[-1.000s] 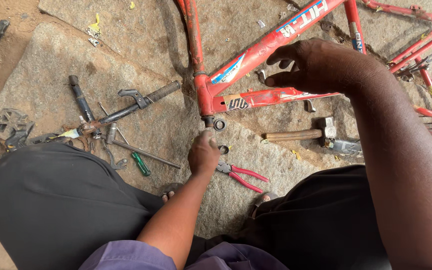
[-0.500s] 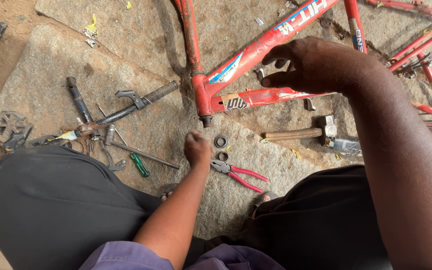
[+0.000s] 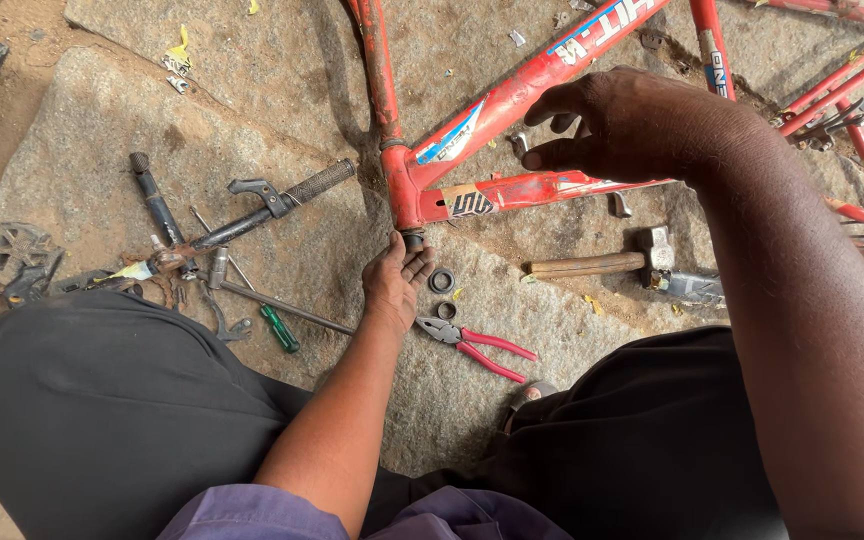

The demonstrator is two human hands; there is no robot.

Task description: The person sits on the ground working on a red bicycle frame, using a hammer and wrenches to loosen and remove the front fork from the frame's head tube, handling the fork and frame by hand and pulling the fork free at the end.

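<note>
A red bicycle frame (image 3: 512, 95) lies on the rock in front of me. My left hand (image 3: 399, 280) is palm up under the lower end of its head tube (image 3: 400, 190), with thumb and fingertips closed round the dark cup there. My right hand (image 3: 632, 125) grips the frame where the two main tubes run back from the head tube, fingers over the upper tube and thumb toward the lower one. Two small metal rings (image 3: 441, 281) lie on the stone just right of my left hand.
Red-handled pliers (image 3: 477, 343) lie near my knee, and a wooden-handled hammer (image 3: 602, 262) lies under the frame. A handlebar with a brake lever (image 3: 272, 200), a green screwdriver (image 3: 279, 328), a rod and a pedal (image 3: 17, 250) sit at the left. More red frame tubes (image 3: 852, 70) are at the right.
My left hand dropped from the head tube's lower end to the stone beside the rings, then rose back to the tube's end. The right hand stayed on the frame.
</note>
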